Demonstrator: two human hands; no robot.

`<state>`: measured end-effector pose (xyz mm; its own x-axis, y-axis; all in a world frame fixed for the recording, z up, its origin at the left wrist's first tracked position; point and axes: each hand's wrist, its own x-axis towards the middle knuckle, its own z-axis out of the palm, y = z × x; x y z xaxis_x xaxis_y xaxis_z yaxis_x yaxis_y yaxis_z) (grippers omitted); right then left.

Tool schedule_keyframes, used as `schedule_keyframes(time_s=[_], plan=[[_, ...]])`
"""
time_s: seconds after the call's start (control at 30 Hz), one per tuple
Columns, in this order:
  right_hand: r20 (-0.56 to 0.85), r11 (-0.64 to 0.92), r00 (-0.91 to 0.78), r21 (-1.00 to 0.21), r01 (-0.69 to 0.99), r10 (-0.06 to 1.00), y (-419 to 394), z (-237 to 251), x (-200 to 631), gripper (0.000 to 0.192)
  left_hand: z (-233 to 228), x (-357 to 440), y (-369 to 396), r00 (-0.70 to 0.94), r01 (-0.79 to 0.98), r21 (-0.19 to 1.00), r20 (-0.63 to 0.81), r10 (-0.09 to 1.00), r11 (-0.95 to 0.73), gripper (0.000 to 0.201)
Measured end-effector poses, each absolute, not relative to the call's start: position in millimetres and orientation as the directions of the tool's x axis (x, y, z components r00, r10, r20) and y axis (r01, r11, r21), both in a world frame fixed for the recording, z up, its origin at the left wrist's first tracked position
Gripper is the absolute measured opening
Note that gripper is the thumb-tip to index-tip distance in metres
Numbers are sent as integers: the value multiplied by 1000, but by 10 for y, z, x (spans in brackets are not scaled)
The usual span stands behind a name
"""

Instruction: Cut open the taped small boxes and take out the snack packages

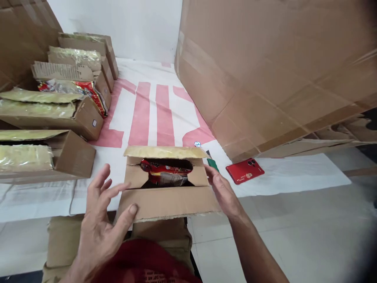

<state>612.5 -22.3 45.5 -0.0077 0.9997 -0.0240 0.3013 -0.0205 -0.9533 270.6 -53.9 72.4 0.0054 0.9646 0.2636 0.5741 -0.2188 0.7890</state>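
Note:
Right in front of me a cardboard box (169,201) stands at the table's near edge, its long flaps folded outward. Through the gap between its short inner flaps, red printed packets (169,168) show inside. My left hand (103,212) is at the box's left side, fingers spread and thumb over the near flap; whether it touches the cardboard I cannot tell. My right hand (222,190) lies along the box's right side with fingers extended, the fingertips at its upper right corner. Neither hand is wrapped round anything.
Several similar boxes (85,118) line the left side, one with red packets (91,92) sticking out. A large carton (273,70) fills the right side. A red phone (245,171) and a green object (213,164) lie right of my box on the white and pink cloth (150,112).

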Motion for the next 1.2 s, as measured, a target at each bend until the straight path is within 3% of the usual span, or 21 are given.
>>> schedule_keyframes(time_s=[0.1, 0.23, 0.37, 0.53, 0.67, 0.7, 0.77, 0.83, 0.9, 0.97, 1.03, 1.2], plan=[[-52, -54, 12, -984, 168, 999, -237, 471, 5855, 69, 569, 2743, -447, -1, 484, 868, 126, 992, -110, 55], [-35, -40, 53, -995, 88, 998, -147, 539, 5643, 69, 604, 2696, -287, 8, 443, 888, 131, 991, -121, 56], [54, 41, 68, -984, 174, 996, 150, 578, 5541, 70, 776, 2649, -43, -53, 449, 877, 215, 975, -169, 60], [71, 70, -11, -941, 331, 997, 497, 531, 5562, 60, 623, 2619, 266, -89, 406, 909, 136, 987, -89, 74], [331, 228, 140, -847, 481, 933, 520, 826, 5638, 38, 441, 2605, 331, -81, 402, 909, 157, 984, -112, 74], [411, 299, 106, -795, 528, 905, 521, 950, 5617, 32, 422, 2607, 330, -80, 397, 910, 164, 983, -120, 74], [491, 459, -123, -656, 599, 863, 565, 1196, 5495, 24, 409, 2614, 326, -86, 383, 915, 174, 981, -128, 75], [400, 574, -415, -494, 653, 817, 680, 1380, 5280, 23, 409, 2624, 327, -92, 376, 917, 179, 979, -133, 75], [171, 599, -577, -311, 738, 799, 847, 1481, 5033, 23, 411, 2632, 333, -88, 385, 912, 187, 978, -140, 74], [-56, 560, -568, -112, 821, 821, 1012, 1527, 4816, 23, 409, 2639, 339, -74, 401, 904, 194, 978, -149, 75], [-185, 521, -508, 31, 853, 841, 1131, 1545, 4672, 21, 405, 2643, 346, -57, 409, 898, 203, 978, -162, 75], [-224, 527, -489, 164, 834, 843, 1217, 1497, 4594, 21, 379, 2657, 362, -54, 405, 894, 231, 972, -190, 73]])
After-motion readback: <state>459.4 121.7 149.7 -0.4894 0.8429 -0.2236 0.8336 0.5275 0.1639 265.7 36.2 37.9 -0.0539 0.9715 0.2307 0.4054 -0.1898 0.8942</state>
